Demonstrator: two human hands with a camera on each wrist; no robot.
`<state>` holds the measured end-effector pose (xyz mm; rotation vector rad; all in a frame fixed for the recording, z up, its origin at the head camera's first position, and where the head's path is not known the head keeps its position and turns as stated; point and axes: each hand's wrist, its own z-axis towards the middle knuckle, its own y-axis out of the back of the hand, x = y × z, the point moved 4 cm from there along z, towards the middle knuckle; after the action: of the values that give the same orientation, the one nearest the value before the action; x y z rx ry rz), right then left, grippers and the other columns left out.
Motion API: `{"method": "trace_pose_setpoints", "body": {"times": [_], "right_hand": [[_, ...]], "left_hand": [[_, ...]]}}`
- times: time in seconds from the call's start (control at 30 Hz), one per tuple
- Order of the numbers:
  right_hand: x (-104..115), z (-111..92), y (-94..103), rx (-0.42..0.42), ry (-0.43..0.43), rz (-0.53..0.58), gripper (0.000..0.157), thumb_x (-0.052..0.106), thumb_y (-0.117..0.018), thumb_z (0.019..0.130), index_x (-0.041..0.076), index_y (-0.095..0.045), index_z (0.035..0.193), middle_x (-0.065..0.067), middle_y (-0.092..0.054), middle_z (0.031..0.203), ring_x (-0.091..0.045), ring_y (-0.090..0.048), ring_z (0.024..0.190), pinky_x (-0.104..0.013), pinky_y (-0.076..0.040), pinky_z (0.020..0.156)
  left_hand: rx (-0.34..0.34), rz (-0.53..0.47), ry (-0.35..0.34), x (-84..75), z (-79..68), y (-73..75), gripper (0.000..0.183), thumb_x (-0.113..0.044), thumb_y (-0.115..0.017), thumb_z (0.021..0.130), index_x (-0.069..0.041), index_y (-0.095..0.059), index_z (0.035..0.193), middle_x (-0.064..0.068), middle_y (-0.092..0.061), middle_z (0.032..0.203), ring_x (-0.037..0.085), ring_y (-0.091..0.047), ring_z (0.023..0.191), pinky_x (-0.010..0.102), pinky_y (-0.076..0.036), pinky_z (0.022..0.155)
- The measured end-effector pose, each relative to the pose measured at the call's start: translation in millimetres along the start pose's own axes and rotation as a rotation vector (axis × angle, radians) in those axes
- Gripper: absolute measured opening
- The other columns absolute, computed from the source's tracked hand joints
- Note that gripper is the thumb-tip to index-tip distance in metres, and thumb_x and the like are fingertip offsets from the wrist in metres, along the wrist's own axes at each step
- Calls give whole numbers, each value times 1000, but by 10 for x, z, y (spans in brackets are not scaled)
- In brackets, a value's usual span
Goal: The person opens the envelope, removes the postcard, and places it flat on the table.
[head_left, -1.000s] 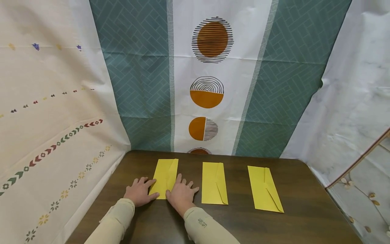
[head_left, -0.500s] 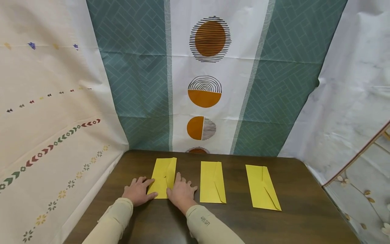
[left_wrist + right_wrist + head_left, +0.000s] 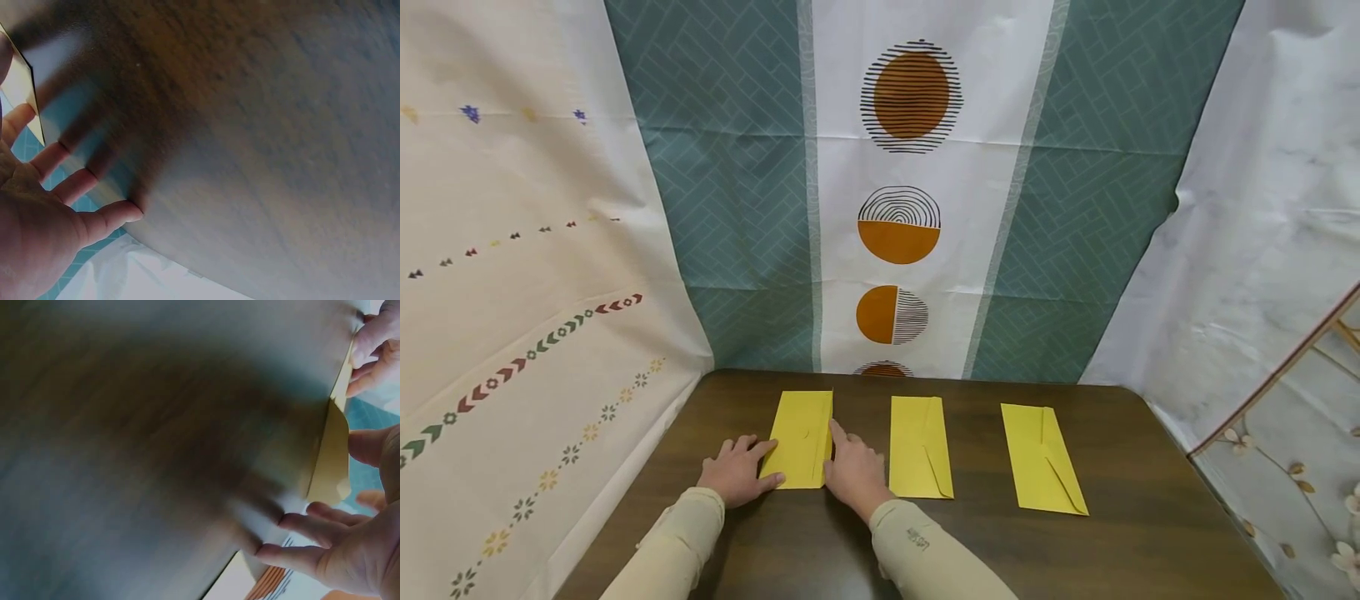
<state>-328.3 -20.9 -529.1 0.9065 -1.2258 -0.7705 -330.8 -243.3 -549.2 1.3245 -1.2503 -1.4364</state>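
Observation:
A yellow envelope (image 3: 793, 433) lies on the dark wooden table at the left, its long side flap (image 3: 331, 453) raised on the right side. My left hand (image 3: 733, 473) rests at the envelope's left edge, thumb and index finger on the paper and the other fingers spread on the wood. Along the right edge, my right hand (image 3: 857, 473) touches the raised flap with an extended index finger and thumb. In the right wrist view its other fingers reach down to the tabletop. Whether any finger lies under the flap cannot be told.
Two more yellow envelopes lie to the right, a middle one (image 3: 920, 450) close to my right hand and a far one (image 3: 1043, 460) tilted slightly. A patterned cloth (image 3: 737, 208) hangs behind the table's (image 3: 970, 550) back edge; pale cloths flank both sides.
The flap of the left envelope has swung up and outward to the right. My right hand has shifted slightly right with it, while the left hand has stayed on the envelope's left edge.

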Motion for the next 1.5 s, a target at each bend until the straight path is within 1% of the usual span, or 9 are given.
{"method": "trace_pose_setpoints", "body": {"times": [0.07, 0.3, 0.6, 0.77, 0.93, 1.07, 1.17, 1.33, 1.5], "right_hand": [[-31, 0, 8, 16, 23, -19, 63, 26, -71, 101, 26, -50, 160, -14, -68, 144, -40, -74, 116, -68, -52, 104], [-125, 2, 28, 81, 62, -140, 48, 38, -73, 100, 26, -67, 146, -13, -65, 149, -33, -63, 137, -64, -50, 112], [-163, -12, -18, 101, 87, -228, 61, 56, -74, 95, 25, -67, 146, -13, -62, 152, -38, -55, 145, -62, -46, 116], [-162, -15, -73, 102, 94, -265, 67, 67, -70, 93, 27, -66, 147, -14, -58, 156, -42, -50, 148, -65, -43, 117], [-150, 13, -131, 139, 74, -284, 70, 73, -65, 94, 32, -62, 151, -15, -52, 162, -46, -44, 153, -68, -40, 119], [-117, 33, -138, 152, 46, -298, 71, 76, -63, 93, 36, -61, 152, -16, -50, 164, -50, -42, 154, -75, -38, 117], [-93, 49, -152, 153, 24, -306, 71, 78, -62, 92, 39, -61, 151, -17, -50, 164, -54, -41, 153, -80, -37, 113], [-68, 57, -160, 152, -8, -289, 72, 79, -63, 91, 39, -62, 150, -18, -49, 164, -56, -39, 153, -83, -34, 112], [-54, 44, -128, 175, -12, -272, 69, 75, -64, 93, 38, -61, 151, -18, -47, 165, -56, -39, 154, -83, -34, 113]], "left_hand": [[3, -6, 3, 6, -3, -2, 78, -65, -73, 92, -19, -58, 153, 25, -52, 154, 51, -49, 137, 84, -42, 98], [17, -13, -1, 14, -23, 12, 76, -63, -72, 94, -19, -57, 154, 26, -50, 156, 52, -48, 138, 84, -42, 98], [25, -12, -18, 22, -38, 43, 75, -60, -72, 96, -17, -57, 154, 24, -50, 158, 51, -48, 140, 82, -44, 98], [25, -11, -22, 32, -65, 81, 75, -58, -72, 95, -14, -56, 154, 25, -49, 159, 51, -48, 140, 82, -43, 98], [20, -33, -5, 27, -25, 77, 77, -58, -73, 95, -8, -58, 151, 27, -49, 159, 55, -48, 140, 86, -41, 99], [-31, -79, 18, -60, 39, 29, 84, -63, -72, 94, 0, -59, 148, 32, -45, 161, 61, -47, 140, 91, -38, 97], [-65, -103, 37, -201, 67, 19, 89, -65, -72, 92, 2, -56, 149, 33, -45, 160, 62, -47, 140, 95, -34, 95], [-84, -88, 87, -436, 101, 23, 84, -58, -75, 92, 2, -57, 148, 33, -53, 154, 61, -49, 138, 98, -26, 95], [-85, -72, 149, -522, 122, -14, 78, -49, -77, 92, 2, -56, 147, 33, -54, 152, 62, -54, 132, 98, -27, 96]]}}
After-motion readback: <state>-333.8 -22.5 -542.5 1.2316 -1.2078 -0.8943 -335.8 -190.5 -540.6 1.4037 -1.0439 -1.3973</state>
